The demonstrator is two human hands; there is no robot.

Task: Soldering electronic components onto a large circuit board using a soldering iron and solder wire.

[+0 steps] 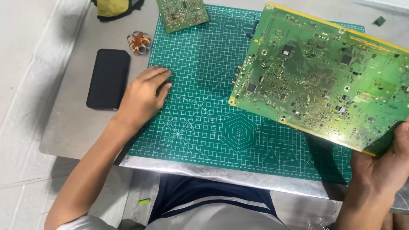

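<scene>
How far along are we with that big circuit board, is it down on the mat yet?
Not yet. The right hand holds the large green circuit board by its corner, tilted above the cutting mat. The left hand rests flat on the mat's left edge. A smaller board already lies at the mat's top.

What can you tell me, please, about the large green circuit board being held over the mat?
The large circuit board is a flat green rectangle with yellow edging, densely covered in small chips, solder points and tiny components, with a few round mounting holes. Its surface looks glossy and yellowish in patches. It is tilted and raised above the green cutting mat, casting a shadow there. The right hand grips its lower right corner; nothing else touches it. The left hand rests flat on the mat, apart from it.
</scene>
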